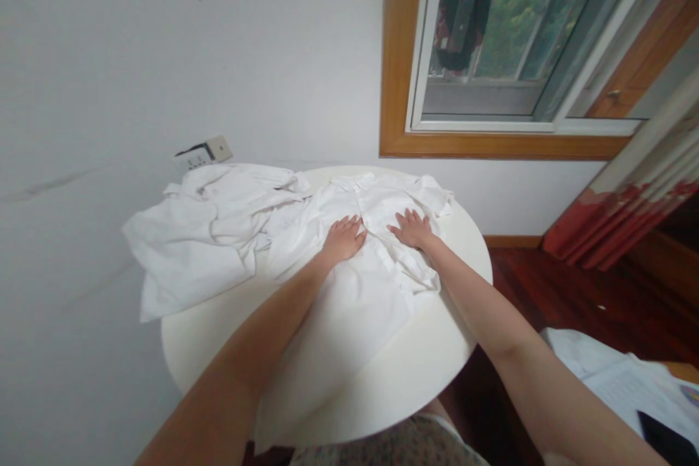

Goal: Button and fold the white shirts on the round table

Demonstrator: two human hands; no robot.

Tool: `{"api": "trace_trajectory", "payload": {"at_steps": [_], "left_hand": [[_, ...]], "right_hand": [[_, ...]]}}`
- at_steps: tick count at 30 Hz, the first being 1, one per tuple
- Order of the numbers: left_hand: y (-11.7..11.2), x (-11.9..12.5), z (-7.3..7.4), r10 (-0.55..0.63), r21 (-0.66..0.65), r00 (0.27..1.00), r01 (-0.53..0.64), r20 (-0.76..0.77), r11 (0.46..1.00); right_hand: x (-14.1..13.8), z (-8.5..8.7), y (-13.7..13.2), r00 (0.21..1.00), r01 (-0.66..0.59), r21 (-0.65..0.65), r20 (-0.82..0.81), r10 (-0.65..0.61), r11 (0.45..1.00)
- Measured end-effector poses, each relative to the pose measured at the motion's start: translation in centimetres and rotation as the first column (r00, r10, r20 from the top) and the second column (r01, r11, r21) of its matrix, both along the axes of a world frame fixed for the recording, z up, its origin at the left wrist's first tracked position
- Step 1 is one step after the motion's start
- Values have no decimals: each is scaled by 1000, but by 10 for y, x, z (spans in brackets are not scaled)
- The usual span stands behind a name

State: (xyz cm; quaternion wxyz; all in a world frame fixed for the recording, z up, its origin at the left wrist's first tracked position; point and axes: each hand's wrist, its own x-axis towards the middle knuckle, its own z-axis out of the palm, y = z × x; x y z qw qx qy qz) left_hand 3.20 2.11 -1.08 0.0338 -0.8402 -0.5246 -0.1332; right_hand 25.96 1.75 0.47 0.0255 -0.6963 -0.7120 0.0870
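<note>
A white collared shirt (360, 313) lies spread over a round white table (212, 338), its collar end toward the wall and its lower end hanging past the near edge. Palm down on the shirt's middle rests my left hand (345, 237), fingers stretched out. My right hand (412, 228) lies flat to the right of it, fingers spread, also on the shirt. Creases and a bunched fold run below the right hand. To the left, a crumpled heap of white cloth (191, 233) overhangs the table's left edge.
A wall socket (196, 157) sits just behind the cloth heap. The wood-framed window (401, 142) is beyond the table. At right hangs a red and cream curtain (617, 218). A dark phone-like object (666, 437) lies among pale items at lower right.
</note>
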Motion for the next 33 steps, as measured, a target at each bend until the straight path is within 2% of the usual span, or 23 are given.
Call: {"api": "trace_trajectory", "payload": {"at_steps": [2, 8, 13, 16, 18, 21, 23, 26, 29, 33], "left_hand": [[8, -3, 2, -36, -2, 999, 36, -14, 999], [18, -2, 10, -64, 84, 998, 62, 21, 995], [3, 3, 21, -37, 222, 999, 29, 31, 975], [-10, 4, 29, -67, 248, 998, 70, -20, 966], [-18, 4, 33, -110, 215, 993, 115, -37, 970], [-31, 4, 34, -173, 175, 983, 160, 64, 972], [-40, 4, 30, -228, 154, 961, 204, 159, 967], [-52, 3, 19, -325, 109, 925, 309, 195, 945], [-57, 1, 12, -365, 58, 917, 360, 164, 931], [-56, 0, 12, -375, 17, 912, 378, 167, 926]], "right_hand": [[1, -1, 2, 1000, -1, 39, -11, 1, 999], [5, -3, -2, 994, 19, 302, -106, 14, 953], [10, 7, -8, 979, -35, 401, -172, 113, 915], [8, 21, -14, 960, -76, 461, -205, 189, 884], [7, 33, -22, 921, -136, 416, -282, 269, 899], [6, 47, -37, 800, -308, 206, -472, 370, 929], [5, 52, -45, 745, -446, 36, -538, 394, 894], [3, 54, -51, 763, -518, -100, -501, 407, 849], [2, 56, -52, 793, -510, -71, -425, 436, 858], [7, 65, -54, 783, -486, 52, -417, 461, 873]]}}
